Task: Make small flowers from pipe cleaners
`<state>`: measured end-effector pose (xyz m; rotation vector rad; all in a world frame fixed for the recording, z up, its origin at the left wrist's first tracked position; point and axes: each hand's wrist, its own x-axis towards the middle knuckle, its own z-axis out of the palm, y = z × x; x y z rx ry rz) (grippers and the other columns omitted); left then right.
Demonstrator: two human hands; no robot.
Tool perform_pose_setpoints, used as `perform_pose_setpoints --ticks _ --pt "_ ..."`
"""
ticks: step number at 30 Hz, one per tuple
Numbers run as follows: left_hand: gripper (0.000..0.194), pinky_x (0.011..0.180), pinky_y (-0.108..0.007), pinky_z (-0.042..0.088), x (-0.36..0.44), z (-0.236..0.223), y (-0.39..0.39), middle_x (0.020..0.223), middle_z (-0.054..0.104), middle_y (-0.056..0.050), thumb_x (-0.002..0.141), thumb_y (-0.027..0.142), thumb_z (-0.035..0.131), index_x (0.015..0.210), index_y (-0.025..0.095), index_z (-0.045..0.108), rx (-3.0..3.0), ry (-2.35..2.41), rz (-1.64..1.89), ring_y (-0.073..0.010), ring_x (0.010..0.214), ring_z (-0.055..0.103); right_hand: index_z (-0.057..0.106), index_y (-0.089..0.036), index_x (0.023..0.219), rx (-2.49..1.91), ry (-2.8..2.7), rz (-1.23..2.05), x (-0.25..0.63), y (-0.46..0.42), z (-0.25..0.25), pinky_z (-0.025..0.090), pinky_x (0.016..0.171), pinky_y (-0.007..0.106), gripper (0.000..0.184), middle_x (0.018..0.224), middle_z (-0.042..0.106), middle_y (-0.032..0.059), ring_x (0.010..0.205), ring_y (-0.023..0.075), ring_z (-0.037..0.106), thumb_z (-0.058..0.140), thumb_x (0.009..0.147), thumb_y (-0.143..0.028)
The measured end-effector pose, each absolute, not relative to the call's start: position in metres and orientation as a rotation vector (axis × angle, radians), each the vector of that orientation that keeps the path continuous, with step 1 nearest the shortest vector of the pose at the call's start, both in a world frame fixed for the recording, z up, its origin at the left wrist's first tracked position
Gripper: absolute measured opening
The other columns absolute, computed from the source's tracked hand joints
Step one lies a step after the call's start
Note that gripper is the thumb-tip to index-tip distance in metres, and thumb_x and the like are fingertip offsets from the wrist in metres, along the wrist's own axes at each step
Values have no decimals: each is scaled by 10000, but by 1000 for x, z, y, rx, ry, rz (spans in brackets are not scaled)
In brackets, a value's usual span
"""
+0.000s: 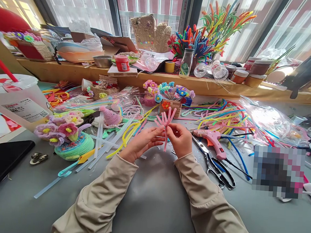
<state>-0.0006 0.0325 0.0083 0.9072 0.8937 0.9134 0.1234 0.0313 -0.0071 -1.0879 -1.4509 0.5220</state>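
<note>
Both my hands meet over the middle of the table around a bundle of pink pipe cleaners [168, 118]. Its upper ends fan out above my fingers, and the lower ends hang down between my hands. My left hand [150, 139] pinches the bundle from the left with thumb and forefinger, its other fingers loosely curled. From the right, my right hand [180, 138] grips it with bent fingers near the point where the strands gather. Just right of my right hand lie large scissors [212, 166] with black handles and a pink glue gun [213, 140].
A pipe-cleaner flower pot [75, 146], clear glue sticks [98, 135] and a black phone [1, 165] lie on the left. Loose pipe cleaners [222, 118] heap at the right rear. A drink cup [18, 102] stands far left. A ledge [75, 70] holds jars and a glass bottle [186, 63].
</note>
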Motion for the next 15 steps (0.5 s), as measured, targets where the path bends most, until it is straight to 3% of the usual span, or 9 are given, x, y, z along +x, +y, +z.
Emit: perform_pose_setpoints --ticks 4,11,15 --pt "206 548 -197 408 2 13 28 630 549 -4 657 315 580 745 129 567 1042 907 823 -70 550 518 602 -131 707 -1131 -1465 464 125 33 -8 416 509 209 157 624 557 17 517 95 494 479 688 -227" --pt "223 542 -197 361 1 17 26 622 524 6 664 294 562 822 136 553 1151 940 780 -78 572 491 604 -133 701 -1157 -1488 437 126 34 -8 411 507 214 166 624 562 20 504 96 485 475 691 -236" --pt "169 532 -200 330 0 14 28 528 482 25 664 288 543 661 125 587 1322 1034 821 -67 514 427 602 -136 688 -1184 -1526 415 128 35 -10 409 496 214 156 620 562 20 505 100 494 472 686 -223"
